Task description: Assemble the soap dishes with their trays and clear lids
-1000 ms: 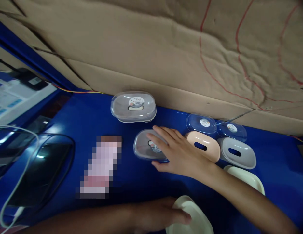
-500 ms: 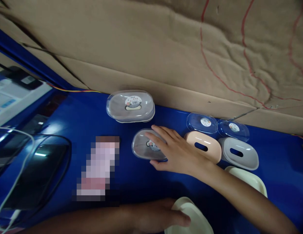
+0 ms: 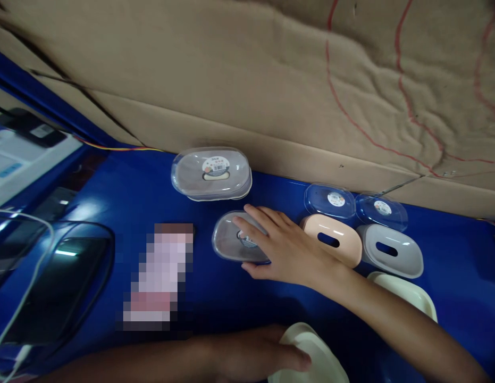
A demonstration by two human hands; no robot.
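My left hand [image 3: 267, 354] is at the bottom of the view, its thumb over the rim of a cream soap dish [image 3: 313, 356] that the lower edge cuts off. My right hand [image 3: 273, 242] reaches across from the right. Its fingers and thumb span a grey soap box with a clear lid [image 3: 227, 236], which rests on the blue table. A round printed label on that lid is partly covered by the fingers. Beyond it sits a larger lidded soap box [image 3: 191, 175], grey over a cream base.
Right of my hand lie a peach slotted tray [image 3: 343, 242], a grey slotted tray [image 3: 409, 255] and two clear lids [image 3: 319, 199]. My right forearm partly hides another cream dish [image 3: 407, 290]. Left are a blurred-out phone-shaped object [image 3: 159, 271], a dark device [image 3: 67, 287] and cables. Brown cardboard [image 3: 231, 69] stands behind.
The view has shifted very slightly, so things at the left appear a little farther left. Both hands keep practically the same places and grips.
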